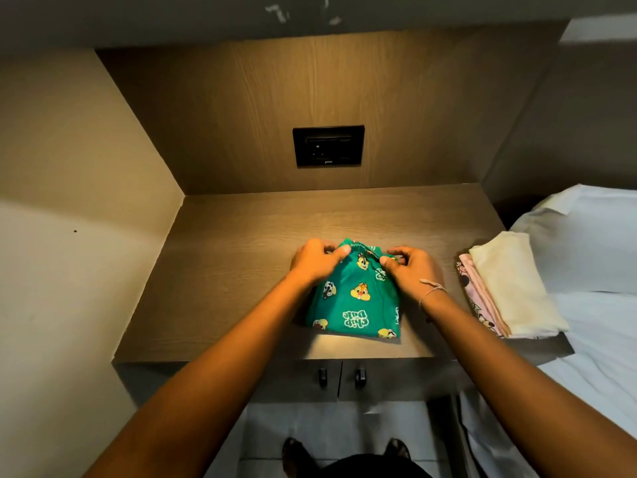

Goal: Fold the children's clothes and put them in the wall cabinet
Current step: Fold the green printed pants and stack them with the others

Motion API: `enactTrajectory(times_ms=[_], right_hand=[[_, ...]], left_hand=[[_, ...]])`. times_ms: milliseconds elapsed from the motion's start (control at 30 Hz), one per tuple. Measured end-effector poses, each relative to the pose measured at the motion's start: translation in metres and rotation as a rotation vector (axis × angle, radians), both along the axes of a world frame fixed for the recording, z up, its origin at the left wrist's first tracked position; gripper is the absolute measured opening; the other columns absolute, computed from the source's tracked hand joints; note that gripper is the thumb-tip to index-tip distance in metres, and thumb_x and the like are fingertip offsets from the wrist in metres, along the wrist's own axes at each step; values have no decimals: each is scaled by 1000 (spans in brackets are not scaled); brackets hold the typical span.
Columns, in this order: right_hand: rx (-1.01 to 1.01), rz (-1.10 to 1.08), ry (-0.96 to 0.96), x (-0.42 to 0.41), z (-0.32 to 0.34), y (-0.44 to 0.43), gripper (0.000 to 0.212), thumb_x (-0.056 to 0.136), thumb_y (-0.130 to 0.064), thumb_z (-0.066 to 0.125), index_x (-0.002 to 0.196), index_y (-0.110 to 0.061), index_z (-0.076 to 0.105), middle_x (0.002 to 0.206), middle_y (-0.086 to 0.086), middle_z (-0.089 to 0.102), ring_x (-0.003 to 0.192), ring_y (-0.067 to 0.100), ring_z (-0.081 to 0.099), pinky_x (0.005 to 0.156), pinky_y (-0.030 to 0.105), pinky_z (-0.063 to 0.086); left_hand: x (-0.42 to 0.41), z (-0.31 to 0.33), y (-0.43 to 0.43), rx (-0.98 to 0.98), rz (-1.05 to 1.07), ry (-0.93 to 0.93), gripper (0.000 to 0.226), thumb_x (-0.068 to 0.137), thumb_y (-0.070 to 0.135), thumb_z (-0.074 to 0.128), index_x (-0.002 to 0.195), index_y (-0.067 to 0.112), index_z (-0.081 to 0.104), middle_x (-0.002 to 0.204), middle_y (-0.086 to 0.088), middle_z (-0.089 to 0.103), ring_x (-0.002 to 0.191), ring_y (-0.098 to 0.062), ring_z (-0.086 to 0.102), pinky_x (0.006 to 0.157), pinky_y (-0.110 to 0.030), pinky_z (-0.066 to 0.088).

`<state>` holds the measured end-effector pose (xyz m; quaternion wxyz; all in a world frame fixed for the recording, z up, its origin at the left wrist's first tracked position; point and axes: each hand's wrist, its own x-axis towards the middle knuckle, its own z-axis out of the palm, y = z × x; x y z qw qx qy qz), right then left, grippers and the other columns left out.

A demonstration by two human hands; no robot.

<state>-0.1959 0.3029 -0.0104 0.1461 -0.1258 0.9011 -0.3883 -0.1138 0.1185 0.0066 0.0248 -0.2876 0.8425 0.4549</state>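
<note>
One green garment (355,298), printed with cartoon chipmunk faces, lies folded at the centre of the frame on the wooden counter (224,270). Both of the person's hands sit at its far edge. The left hand (315,260) has its fingers curled and pinched on the upper left corner of the cloth; the right hand (410,270) is clamped on the upper right corner, with one thin string bracelet (431,288) at its wrist. At the right of the frame, two folded pieces are stacked on the counter's edge: one cream cloth (513,288) on top of one pink printed cloth (475,298). One black socket panel (328,145) sits in the wood back wall at upper centre. Two cabinet handles (360,377) show below the counter. A white bed (593,243) fills the right edge.
</note>
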Motion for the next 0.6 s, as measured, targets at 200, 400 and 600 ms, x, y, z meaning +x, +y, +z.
enactTrajectory(times_ms=[200, 400, 600], right_hand=[[319, 59, 62, 19, -12, 17, 58, 76, -69, 60, 114, -26, 61, 105, 0, 68, 89, 18, 61, 69, 33, 52], [381, 13, 111, 49, -13, -1, 47, 76, -52, 71, 110, -20, 63, 107, 5, 64, 100, 25, 58, 80, 37, 52], [106, -98, -42, 51, -12, -1, 30, 78, -32, 74, 105, -23, 64, 100, 2, 70, 91, 24, 65, 73, 32, 52]], left_hand=[[20, -23, 4, -370, -35, -267, 42, 82, 61, 62, 99, 22, 60, 95, 0, 66, 86, -20, 63, 76, -38, 57], [17, -30, 11, -289, 24, -353, 34, 80, 43, 71, 101, 18, 62, 97, -3, 67, 88, -22, 65, 76, -35, 58], [23, -25, 16, 37, 128, -63, 14, 78, 27, 72, 88, 20, 66, 92, -1, 71, 88, -19, 68, 79, -42, 59]])
